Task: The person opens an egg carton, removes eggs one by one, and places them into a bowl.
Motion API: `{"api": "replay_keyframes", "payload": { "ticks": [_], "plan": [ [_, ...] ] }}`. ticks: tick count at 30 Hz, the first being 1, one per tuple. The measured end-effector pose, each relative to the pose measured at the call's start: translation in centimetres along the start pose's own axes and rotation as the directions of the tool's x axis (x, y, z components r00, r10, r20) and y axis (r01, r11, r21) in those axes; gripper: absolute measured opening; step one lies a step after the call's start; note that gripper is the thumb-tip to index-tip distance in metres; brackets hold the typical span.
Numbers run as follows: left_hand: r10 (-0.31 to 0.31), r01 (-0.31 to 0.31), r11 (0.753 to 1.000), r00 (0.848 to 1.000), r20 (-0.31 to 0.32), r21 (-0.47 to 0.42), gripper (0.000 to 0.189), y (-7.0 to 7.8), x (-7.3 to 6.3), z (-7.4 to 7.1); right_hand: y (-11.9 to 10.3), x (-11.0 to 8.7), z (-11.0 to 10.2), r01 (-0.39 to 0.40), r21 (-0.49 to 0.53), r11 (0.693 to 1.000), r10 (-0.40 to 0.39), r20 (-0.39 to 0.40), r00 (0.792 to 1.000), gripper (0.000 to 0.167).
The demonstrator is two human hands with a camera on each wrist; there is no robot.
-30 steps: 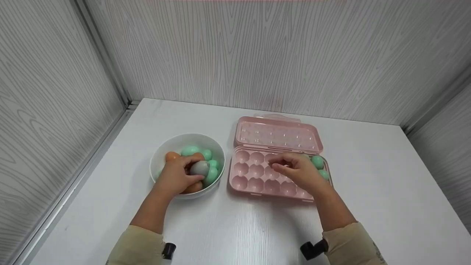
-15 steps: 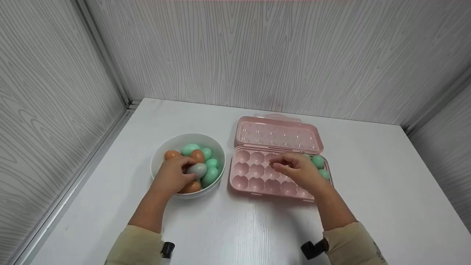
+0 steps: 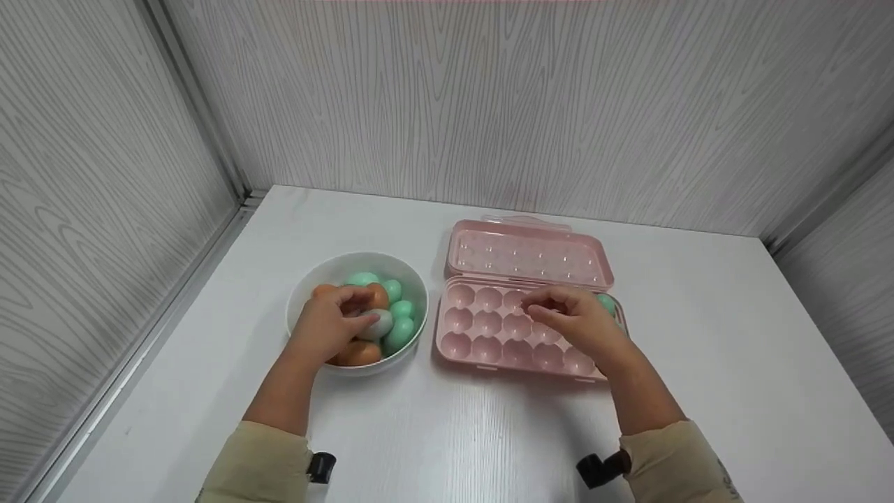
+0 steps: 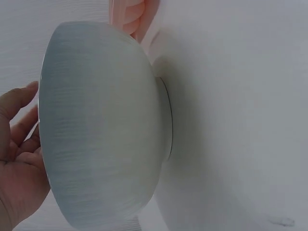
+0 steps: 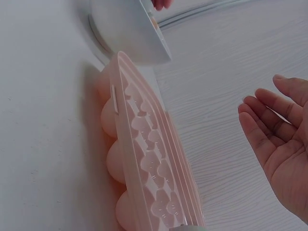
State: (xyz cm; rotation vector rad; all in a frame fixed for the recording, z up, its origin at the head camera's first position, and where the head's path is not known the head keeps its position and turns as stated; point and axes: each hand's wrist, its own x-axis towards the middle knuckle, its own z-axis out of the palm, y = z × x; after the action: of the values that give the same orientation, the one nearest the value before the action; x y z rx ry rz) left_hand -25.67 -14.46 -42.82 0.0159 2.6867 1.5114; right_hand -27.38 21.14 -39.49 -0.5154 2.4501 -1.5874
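The smooth white bench runs beneath both hands; an egg knocked over a rim would have nothing visible on that flat top to stop it rolling.

The pink plastic egg carton with rounded cups lies under and ahead of the right hand, its pink hinged lid folded back beyond the fingers. The base looks light, so a sleeve or wrist catching its near edge might well slide or tilt it.

The round white glossy bowl is directly below the left hand. It stands on a foot much narrower than its rim, so leaning hard on the rim could tip it.

The left hand's fingers are loosely bent and apart, with no egg visibly gripped; whether the thumb touches the smooth grey egg beside it is unclear. The right hand is relaxed, half curled, holding nothing.

Orange eggs and mint-green eggs crowd around the grey egg, below and to the right of the left hand. A grip on only 1 side could spin an egg loose or shift its neighbours. At least 1 mint-green carton egg sits just beyond the right hand's knuckles, where a backward sweep might dislodge it.
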Motion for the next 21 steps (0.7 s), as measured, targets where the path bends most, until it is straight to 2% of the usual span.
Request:
{"api": "replay_keyframes", "payload": {
  "ticks": [4, 9, 15, 21],
  "plan": [
    [0.06, -0.062, 0.993, 0.998, -0.016, -0.102, 0.039, 1.1, 0.2, 0.3, 0.0, -0.3, -0.5, -0.062, 0.016, 0.998, 0.063, -0.052, 0.997, 0.025],
    [0.07, -0.064, 0.975, 0.997, 0.019, -0.215, 0.041, 2.6, 0.3, 1.3, 0.2, -0.6, -1.3, -0.051, 0.072, 0.996, 0.056, -0.067, 0.996, 0.026],
    [0.038, -0.021, 0.971, 0.997, 0.068, -0.239, 0.046, 4.1, 0.4, 3.0, 0.9, -0.8, -2.6, 0.056, 0.005, 0.998, -0.056, -0.082, 0.995, 0.027],
    [0.071, -0.051, 0.976, 0.994, 0.087, -0.213, 0.044, 5.1, 0.4, 4.9, 1.7, -1.2, -3.6, 0.04, -0.026, 0.999, -0.043, -0.115, 0.992, 0.027]
  ]
}}
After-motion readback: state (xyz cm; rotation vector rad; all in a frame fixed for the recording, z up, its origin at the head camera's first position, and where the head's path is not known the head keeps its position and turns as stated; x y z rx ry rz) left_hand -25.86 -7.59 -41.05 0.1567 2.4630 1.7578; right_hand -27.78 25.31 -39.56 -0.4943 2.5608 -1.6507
